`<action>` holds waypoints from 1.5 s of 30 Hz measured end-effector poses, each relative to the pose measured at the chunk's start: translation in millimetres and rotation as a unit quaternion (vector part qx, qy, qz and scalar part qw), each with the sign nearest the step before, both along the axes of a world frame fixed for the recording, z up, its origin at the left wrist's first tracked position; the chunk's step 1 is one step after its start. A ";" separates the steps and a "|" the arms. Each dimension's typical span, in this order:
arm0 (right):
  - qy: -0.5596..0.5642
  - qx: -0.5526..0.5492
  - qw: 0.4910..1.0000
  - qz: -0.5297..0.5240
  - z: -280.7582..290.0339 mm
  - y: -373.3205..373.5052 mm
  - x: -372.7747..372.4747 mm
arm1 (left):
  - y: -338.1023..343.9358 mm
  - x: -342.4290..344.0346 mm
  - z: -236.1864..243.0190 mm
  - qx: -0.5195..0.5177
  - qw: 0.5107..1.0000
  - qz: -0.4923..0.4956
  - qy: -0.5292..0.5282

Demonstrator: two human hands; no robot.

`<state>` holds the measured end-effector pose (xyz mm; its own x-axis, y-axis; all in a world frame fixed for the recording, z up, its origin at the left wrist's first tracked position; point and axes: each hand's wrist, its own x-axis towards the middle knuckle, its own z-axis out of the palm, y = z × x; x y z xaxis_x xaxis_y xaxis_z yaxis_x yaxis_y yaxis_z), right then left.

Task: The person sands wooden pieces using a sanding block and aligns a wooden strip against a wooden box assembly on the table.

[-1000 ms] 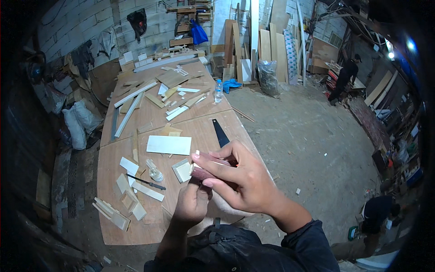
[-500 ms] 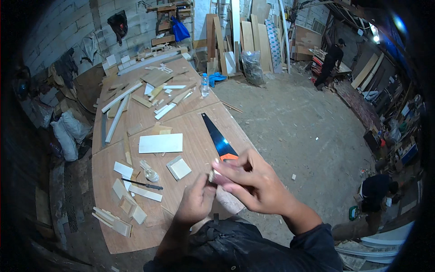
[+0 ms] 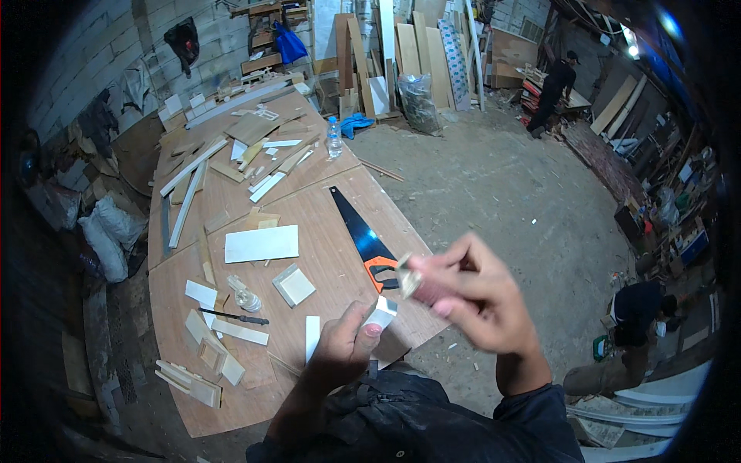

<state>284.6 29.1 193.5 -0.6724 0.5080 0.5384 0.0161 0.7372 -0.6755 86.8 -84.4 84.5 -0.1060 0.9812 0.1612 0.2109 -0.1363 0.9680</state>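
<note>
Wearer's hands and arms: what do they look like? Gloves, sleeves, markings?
Left hand and right hand: both ungloved, with bare wrists and no cables or markings visible. Right sleeve: dark, plain cloth, loose at the edge, ending short of the wrist. Left sleeve: also dark, only partly in view.

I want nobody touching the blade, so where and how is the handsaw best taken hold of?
Probably by its orange handle, from the near side: the handsaw lies on the table with its handle nearest and its blade pointing away, and the handle's open loop suits a wrapped grip. The reddish block in the right hand seems to overlap it in view.
</note>
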 end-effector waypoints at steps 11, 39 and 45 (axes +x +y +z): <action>-0.088 0.104 0.991 -0.001 -20.3 2.3 -14.9 | 37.0 20.4 -6.9 0.139 0.985 -0.012 0.097; 0.014 -0.045 0.998 -0.040 -11.3 25.8 26.6 | 29.1 10.4 -33.7 -0.041 0.978 -0.105 -0.176; -0.011 -0.059 0.998 -0.016 -25.3 20.2 16.5 | 24.7 16.8 -73.6 0.064 0.980 -0.100 -0.159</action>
